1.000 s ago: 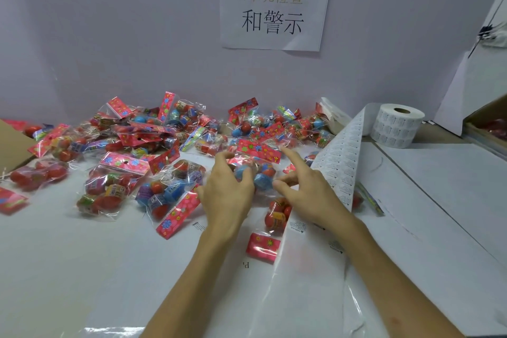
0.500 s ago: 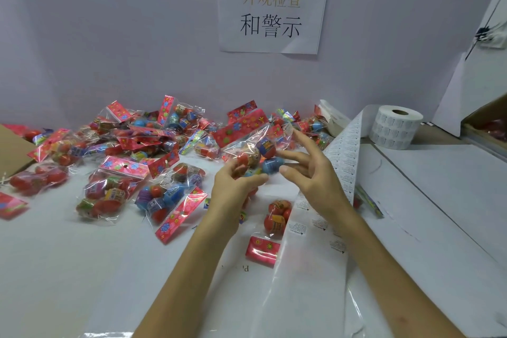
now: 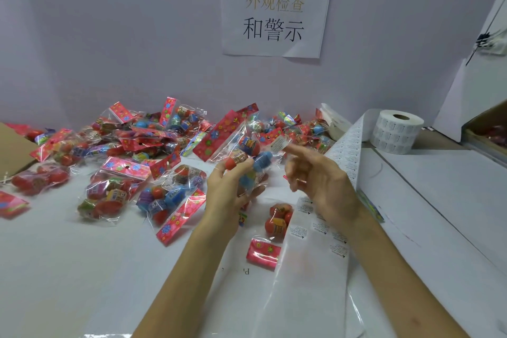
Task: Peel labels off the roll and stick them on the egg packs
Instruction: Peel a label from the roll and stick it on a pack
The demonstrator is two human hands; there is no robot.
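Dozens of egg packs (image 3: 142,143) lie heaped on a white table (image 3: 68,269), spread from nine o'clock round to one o'clock against a plain lilac wall (image 3: 109,35). At twelve o'clock a paper sign (image 3: 274,8) printed with Chinese characters hangs from a strip of yellow tape. The packs are crinkly clear bags with glossy red flowered header cards, each filled with smooth red and blue eggs. At two o'clock a label roll (image 3: 395,130) lies flat, thick and white with a cardboard core. Its paper strip (image 3: 345,151) runs down toward six o'clock, where the shiny backing shows only a few labels. A brown cardboard box (image 3: 488,132) sits at three o'clock.

The left hand (image 3: 227,195) is raised over the middle of the table, fingers curled around one egg pack (image 3: 233,134), its header card tilted toward eleven o'clock. The right hand (image 3: 321,184) is just beside it, forefinger stretched out, other fingers loosely bent. A small white label (image 3: 278,143) clings to that fingertip, close to the bag's edge; whether it touches the bag I cannot tell.
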